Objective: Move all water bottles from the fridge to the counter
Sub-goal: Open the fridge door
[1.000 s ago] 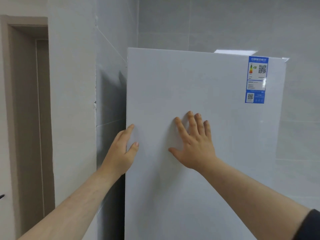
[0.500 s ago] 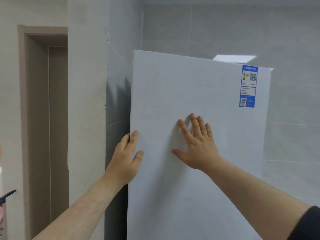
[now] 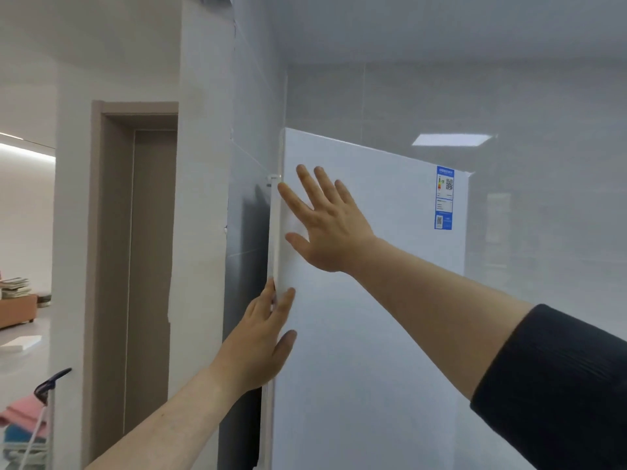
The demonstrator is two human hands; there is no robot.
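A tall white fridge door (image 3: pixel 373 334) fills the middle and right of the view, with a blue label (image 3: pixel 444 197) near its upper right corner. My left hand (image 3: pixel 259 344) grips the door's left edge, fingers wrapped around it. My right hand (image 3: pixel 325 222) is spread flat with fingers apart, at the door's upper left. The door stands slightly ajar at its left edge, showing a thin white inner rim. No water bottles or counter are in view; the fridge's inside is hidden.
A grey tiled wall (image 3: pixel 251 130) stands close on the fridge's left. Farther left is a brown door frame (image 3: pixel 135 266). A cart with a dark handle (image 3: pixel 51 385) and pink cloth sits at the lower left. A room opens beyond.
The view has swung left and up. My left hand slid lower onto the door's edge and my right hand moved up toward the left edge; the door now shows a narrow gap.
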